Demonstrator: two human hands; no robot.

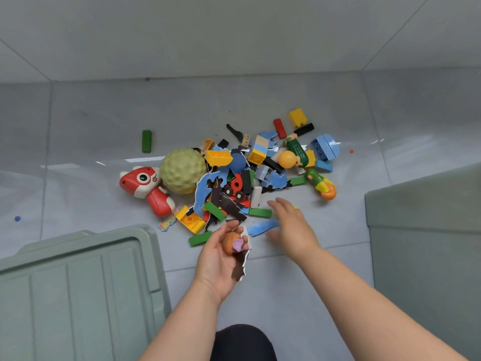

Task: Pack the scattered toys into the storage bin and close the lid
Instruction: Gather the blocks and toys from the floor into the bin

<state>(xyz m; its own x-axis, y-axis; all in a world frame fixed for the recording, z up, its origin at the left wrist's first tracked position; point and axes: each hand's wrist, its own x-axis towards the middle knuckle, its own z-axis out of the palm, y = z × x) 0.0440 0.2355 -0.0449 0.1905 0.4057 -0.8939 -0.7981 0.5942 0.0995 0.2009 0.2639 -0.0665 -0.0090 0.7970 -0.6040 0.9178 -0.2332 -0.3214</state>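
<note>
Nearby, the left hand (218,256) cups an orange toy (230,243) and a dark puzzle piece (239,269); the right hand (290,225) hovers flat, fingers spread, empty. What seems the lid (78,282) lies left, the storage bin (426,230) right, the toy pile (234,183) beyond.

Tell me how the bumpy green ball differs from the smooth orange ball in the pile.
The green ball is pale green; the orange ball is bright orange. The green ball has a knobbly surface, the orange ball a smooth one. The green ball looks far larger than the orange ball. Both are round and not yet packed.
</note>
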